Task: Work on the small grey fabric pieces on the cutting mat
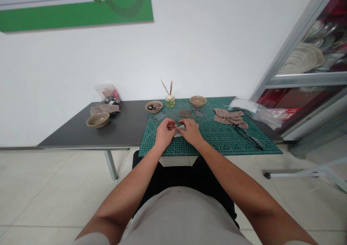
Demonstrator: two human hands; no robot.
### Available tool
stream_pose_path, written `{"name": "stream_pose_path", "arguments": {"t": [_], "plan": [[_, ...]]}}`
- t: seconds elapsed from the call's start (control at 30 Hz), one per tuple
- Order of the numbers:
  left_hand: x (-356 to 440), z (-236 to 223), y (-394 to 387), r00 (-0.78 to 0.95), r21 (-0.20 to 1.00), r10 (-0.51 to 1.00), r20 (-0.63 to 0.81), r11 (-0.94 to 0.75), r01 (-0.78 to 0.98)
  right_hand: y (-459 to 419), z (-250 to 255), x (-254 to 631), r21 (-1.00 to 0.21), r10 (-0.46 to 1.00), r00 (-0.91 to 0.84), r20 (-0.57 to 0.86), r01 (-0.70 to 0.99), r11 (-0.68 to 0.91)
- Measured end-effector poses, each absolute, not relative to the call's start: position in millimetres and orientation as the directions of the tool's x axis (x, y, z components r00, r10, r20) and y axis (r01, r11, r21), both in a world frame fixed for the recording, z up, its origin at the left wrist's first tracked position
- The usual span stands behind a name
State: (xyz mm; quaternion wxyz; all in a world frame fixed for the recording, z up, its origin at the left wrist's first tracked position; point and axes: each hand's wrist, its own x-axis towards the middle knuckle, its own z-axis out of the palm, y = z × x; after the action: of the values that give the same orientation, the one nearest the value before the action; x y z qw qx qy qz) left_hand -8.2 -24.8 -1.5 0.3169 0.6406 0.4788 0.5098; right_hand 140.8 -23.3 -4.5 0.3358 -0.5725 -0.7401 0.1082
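Both my hands meet over the near middle of a green cutting mat (217,136). My left hand (165,132) is closed, its thumb and fingertips pinching a small tan piece (175,125) too small to name exactly. My right hand (192,132) curls in from the other side, thumb and fingers closed on a small pale grey cloth piece (177,133), partly hidden under the fingers. Just beyond the hands lie a brown cloth piece (185,113), a grey one (197,112) and a blue-grey one (159,116).
At the back stand a bowl of dark and tan pieces (154,107), a reed diffuser (170,100) and another bowl (198,101). Right: a crumpled brown cloth (230,117), a dark slender tool (248,138) and clear plastic bag (260,111). Left: a third bowl (97,120).
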Motion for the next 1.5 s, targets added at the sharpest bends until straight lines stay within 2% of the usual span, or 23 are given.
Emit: {"name": "stream_pose_path", "arguments": {"t": [0.17,0.23,0.37,0.43,0.53,0.67,0.77,0.93,1.1,1.27,1.4,1.5], "plan": [[-5.0,0.5,-26.9,0.187,0.694,0.888,0.420,-0.447,0.564,-29.4,-0.9,137.8,-0.714,0.943,-0.180,0.278,0.619,0.329],[-5.2,1.3,-28.4,0.237,0.625,0.872,0.428,-0.475,0.619,-28.2,-2.3,138.0,-0.701,0.939,-0.186,0.288,0.628,0.339],[-8.8,1.6,-31.3,0.316,0.583,0.864,0.392,-0.499,0.642,-24.3,-6.1,140.9,-0.624,0.920,-0.209,0.332,0.683,0.380],[-11.4,0.2,-32.9,0.340,0.551,0.864,0.370,-0.499,0.669,-24.0,-6.4,141.8,-0.640,0.924,-0.200,0.325,0.673,0.371],[-14.4,-3.9,-35.6,0.357,0.454,0.864,0.354,-0.493,0.742,-25.8,-3.6,141.9,-0.662,0.929,-0.196,0.315,0.655,0.363],[-16.1,-8.6,-38.0,0.379,0.328,0.858,0.348,-0.490,0.808,-27.2,2.4,143.9,-0.596,0.903,-0.276,0.329,0.682,0.425],[-16.8,-8.9,-38.8,0.394,0.332,0.847,0.358,-0.510,0.794,-26.5,5.6,148.1,-0.597,0.907,-0.291,0.303,0.684,0.419],[-18.2,-7.2,-40.0,0.406,0.345,0.839,0.363,-0.526,0.777,-24.6,7.4,156.7,-0.524,0.890,-0.358,0.284,0.719,0.456],[-17.9,-6.8,-40.8,0.405,0.319,0.843,0.353,-0.516,0.795,-22.5,6.4,163.0,-0.536,0.863,-0.431,0.263,0.678,0.503],[-16.4,-7.3,-41.8,0.381,0.299,0.856,0.349,-0.487,0.821,-23.3,2.7,158.6,-0.436,0.839,-0.443,0.317,0.717,0.543],[-15.9,-7.4,-42.6,0.374,0.272,0.861,0.345,-0.473,0.838,-24.5,0.0,158.7,-0.492,0.824,-0.455,0.339,0.660,0.567],[-15.7,-7.6,-42.5,0.377,0.272,0.858,0.349,-0.478,0.835,-23.7,1.2,159.1,-0.493,0.844,-0.439,0.309,0.685,0.537]]}}
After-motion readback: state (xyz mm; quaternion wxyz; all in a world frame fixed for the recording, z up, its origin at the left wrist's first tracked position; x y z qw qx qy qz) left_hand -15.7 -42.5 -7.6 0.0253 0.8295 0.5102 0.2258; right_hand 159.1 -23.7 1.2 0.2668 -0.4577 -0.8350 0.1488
